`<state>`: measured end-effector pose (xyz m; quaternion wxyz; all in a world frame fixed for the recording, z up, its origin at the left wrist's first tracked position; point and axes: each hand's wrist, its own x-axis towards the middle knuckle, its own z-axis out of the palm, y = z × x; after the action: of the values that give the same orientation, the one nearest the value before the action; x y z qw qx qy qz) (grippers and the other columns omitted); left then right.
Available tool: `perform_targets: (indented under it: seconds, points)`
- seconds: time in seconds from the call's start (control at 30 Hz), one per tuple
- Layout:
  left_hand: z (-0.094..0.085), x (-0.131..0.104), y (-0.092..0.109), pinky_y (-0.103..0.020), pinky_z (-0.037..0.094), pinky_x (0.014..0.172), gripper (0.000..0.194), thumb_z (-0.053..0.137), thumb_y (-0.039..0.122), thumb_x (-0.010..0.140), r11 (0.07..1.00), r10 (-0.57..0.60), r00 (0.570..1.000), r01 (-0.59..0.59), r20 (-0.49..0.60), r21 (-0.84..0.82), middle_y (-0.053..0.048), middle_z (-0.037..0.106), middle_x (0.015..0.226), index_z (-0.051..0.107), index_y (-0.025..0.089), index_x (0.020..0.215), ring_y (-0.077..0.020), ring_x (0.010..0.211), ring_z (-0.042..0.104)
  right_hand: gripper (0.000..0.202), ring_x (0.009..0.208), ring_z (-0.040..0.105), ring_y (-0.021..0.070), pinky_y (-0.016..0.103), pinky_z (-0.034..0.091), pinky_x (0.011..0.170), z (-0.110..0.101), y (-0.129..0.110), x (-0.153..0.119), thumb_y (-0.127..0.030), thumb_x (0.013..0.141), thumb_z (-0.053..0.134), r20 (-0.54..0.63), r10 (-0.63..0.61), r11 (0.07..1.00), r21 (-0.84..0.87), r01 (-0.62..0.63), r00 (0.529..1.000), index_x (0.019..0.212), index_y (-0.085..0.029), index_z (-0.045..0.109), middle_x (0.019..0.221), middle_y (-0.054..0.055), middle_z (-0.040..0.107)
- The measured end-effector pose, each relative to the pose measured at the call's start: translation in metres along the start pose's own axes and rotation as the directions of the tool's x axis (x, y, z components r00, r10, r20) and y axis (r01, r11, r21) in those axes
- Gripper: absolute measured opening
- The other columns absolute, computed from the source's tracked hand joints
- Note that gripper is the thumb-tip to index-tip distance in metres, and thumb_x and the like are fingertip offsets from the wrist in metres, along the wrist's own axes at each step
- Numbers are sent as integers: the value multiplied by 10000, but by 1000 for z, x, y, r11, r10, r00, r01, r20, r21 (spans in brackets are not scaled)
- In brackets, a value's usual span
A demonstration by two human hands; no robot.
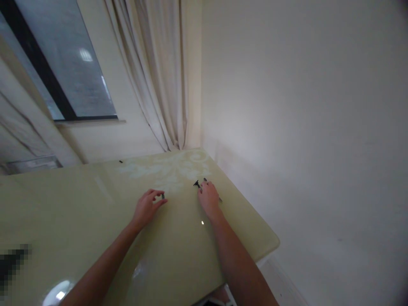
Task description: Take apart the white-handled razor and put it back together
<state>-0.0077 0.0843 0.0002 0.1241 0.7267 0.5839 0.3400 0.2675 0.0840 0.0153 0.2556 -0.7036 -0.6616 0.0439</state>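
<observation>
My left hand [149, 208] pinches a small dark cylinder-like piece [163, 196] between thumb and fingertips, a little above the table. To the right, my right hand [209, 199] is closed, palm down, at the tabletop. A small black T-shaped piece [196, 183] sticks out from its thumb and fingertips; its exact kind is too small to tell. Beneath the same hand lies a thin dark rod-like thing [220, 199], mostly covered by the palm. A dark rounded end [205, 179] shows beyond the fingers; whether it belongs to the rod I cannot tell.
The glossy pale-green table [172, 246] meets the wall [287, 127] on the right. A tiny black item [120, 161] lies near its far edge. Curtains [162, 76] hang behind, beside a window [63, 55]. A dark pixelated shape [11, 267] is at lower left.
</observation>
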Motion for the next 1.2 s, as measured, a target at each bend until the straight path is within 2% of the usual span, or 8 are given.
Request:
perform_targets:
  seconds: [0.13,0.23,0.33,0.47,0.67,0.77,1.0,1.2]
  points:
    - [-48,-27,-63,-369,547,766,504,603,582,793,975,-211,969,217,-128,41,-91,691,1065,740,208,1102,-249,829,666,181,1023,640,258,318,443,838,2,1,2,-134,939,570,51,21,1000,-14,-20,998,1081,-171,676,1101,143,685]
    - [-60,-37,-81,-365,549,776,536,581,589,804,959,-272,949,282,-157,41,-106,685,1065,734,195,1134,-251,843,669,163,921,634,218,292,432,798,5,-6,0,-93,903,580,76,-30,997,71,25,997,1023,-173,656,1005,100,686]
    - [-53,-34,-74,-355,536,817,480,582,538,841,968,-232,968,240,-98,72,-86,688,1100,723,226,1176,-233,871,671,170,883,604,183,266,425,795,15,-25,-13,-68,857,603,54,-193,963,204,178,980,982,-180,628,986,65,652]
    - [-45,-30,-58,-404,487,928,420,543,476,916,954,-227,974,221,6,204,-85,692,1166,713,246,1223,-258,1024,665,192,870,575,161,253,422,804,35,-66,-32,-63,833,601,58,-397,867,351,353,916,967,-200,600,976,40,611]
    - [-51,-38,-54,-479,438,995,414,503,446,961,918,-249,968,227,27,325,-119,663,1260,682,255,1282,-320,1198,589,195,812,549,164,258,418,754,67,-136,-28,-77,800,607,104,-330,885,379,269,938,946,-204,583,938,35,587]
    - [-54,-40,-55,-508,443,985,395,496,440,963,904,-285,958,261,23,338,-119,652,1286,696,278,1262,-338,1208,586,202,834,558,182,280,432,766,82,-157,-27,-83,805,598,104,-272,916,334,224,957,968,-202,588,984,62,594]
    - [-55,-38,-55,-494,447,996,390,503,433,963,906,-287,958,272,1,325,-113,665,1264,697,277,1263,-332,1198,599,262,995,590,239,343,468,884,88,-162,-40,-132,862,589,76,-300,918,294,266,951,1119,-185,595,1081,110,598]
    - [-58,-38,-61,-423,458,999,383,541,412,945,919,-285,958,262,37,293,-110,670,1257,705,249,1251,-291,1166,620,354,792,609,149,305,508,808,78,-137,-34,-298,880,693,139,-319,840,499,211,938,1206,-192,605,1090,65,598]
